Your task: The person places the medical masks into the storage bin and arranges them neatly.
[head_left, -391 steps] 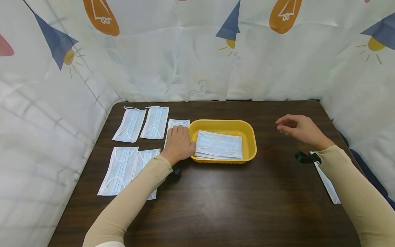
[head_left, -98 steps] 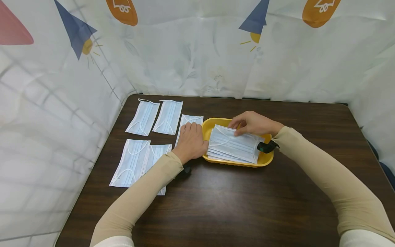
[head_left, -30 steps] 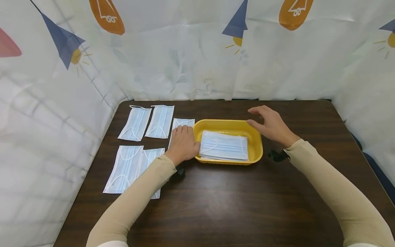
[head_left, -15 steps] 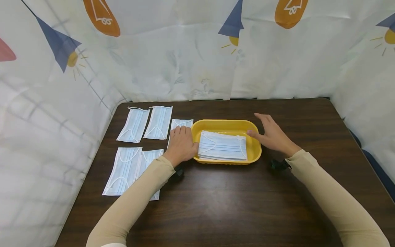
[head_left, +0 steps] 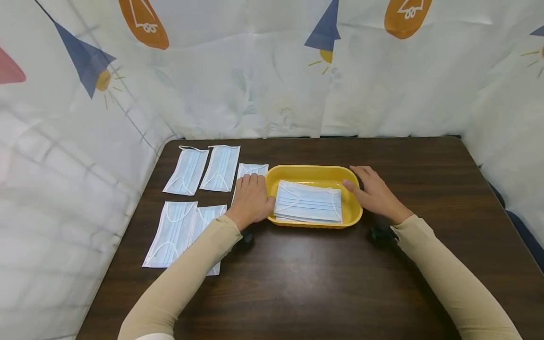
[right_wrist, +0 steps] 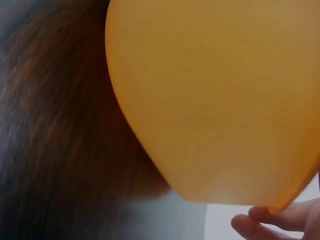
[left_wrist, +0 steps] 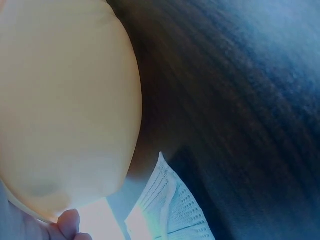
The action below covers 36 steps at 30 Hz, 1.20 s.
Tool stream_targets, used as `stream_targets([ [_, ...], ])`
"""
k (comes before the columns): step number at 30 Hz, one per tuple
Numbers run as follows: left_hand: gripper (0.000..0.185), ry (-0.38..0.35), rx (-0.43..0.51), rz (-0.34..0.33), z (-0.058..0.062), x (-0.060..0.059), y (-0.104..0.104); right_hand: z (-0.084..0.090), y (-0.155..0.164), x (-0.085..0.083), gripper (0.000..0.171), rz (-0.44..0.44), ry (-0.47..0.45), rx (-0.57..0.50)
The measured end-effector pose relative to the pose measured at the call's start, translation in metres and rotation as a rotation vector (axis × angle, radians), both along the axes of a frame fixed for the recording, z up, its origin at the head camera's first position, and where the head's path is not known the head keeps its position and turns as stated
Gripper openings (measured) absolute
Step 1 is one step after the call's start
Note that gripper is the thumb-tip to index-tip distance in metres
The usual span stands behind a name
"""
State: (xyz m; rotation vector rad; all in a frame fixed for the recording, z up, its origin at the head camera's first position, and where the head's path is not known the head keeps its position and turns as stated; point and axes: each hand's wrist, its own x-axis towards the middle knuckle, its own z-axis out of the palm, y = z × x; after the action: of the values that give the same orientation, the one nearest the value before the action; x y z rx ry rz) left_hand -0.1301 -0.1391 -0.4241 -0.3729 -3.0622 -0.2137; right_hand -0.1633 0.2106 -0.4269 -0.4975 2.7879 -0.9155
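A yellow plastic tray [head_left: 351, 208] sits mid-table with a stack of pale blue face masks [head_left: 307, 204] lying flat inside. My left hand [head_left: 251, 199] grips its left end, thumb at the rim and fingers outside. At the right end, my right hand [head_left: 376, 194] holds the rim with its thumb inside and fingers beyond the edge. The left wrist view has the tray wall [left_wrist: 70, 100] with fingertips [left_wrist: 69, 222] at its lower end. In the right wrist view, fingertips [right_wrist: 245, 226] meet the bottom corner of the tray wall [right_wrist: 210, 100].
Left of the tray lie several single masks: two at the back [head_left: 186, 171], a pair in front [head_left: 170, 236] partly under my left forearm, and one [head_left: 254, 168] mostly hidden by my left hand. A printed white curtain [head_left: 238, 85] stands behind the dark wooden table [head_left: 314, 288].
Earlier my right hand was far right, then on masks fanned over the tray. The masks now lie stacked inside. My right hand has since come down onto the right rim; my left stays put.
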Motion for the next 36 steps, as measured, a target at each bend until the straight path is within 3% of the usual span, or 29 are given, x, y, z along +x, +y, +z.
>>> stream_targets([
  [7, 0.03, -0.013, 0.003, 0.003, 0.001, 0.0, 0.0, -0.001, -0.008, 0.004, 0.093, -0.032, -0.053, 0.066],
  [11, 0.031, -0.005, -0.003, 0.003, 0.001, 0.001, 0.001, -0.005, -0.009, 0.008, 0.094, -0.039, -0.023, 0.082],
  [20, 0.028, 0.011, 0.005, -0.001, 0.0, 0.001, 0.001, -0.009, -0.008, 0.011, 0.059, -0.06, 0.11, 0.151],
  [29, 0.027, 0.009, -0.013, 0.001, 0.002, 0.002, 0.002, -0.012, -0.007, 0.013, 0.04, -0.092, 0.298, 0.22],
  [36, 0.032, 0.008, -0.05, 0.008, 0.003, 0.001, 0.002, -0.013, -0.007, 0.015, 0.033, -0.101, 0.341, 0.248],
])
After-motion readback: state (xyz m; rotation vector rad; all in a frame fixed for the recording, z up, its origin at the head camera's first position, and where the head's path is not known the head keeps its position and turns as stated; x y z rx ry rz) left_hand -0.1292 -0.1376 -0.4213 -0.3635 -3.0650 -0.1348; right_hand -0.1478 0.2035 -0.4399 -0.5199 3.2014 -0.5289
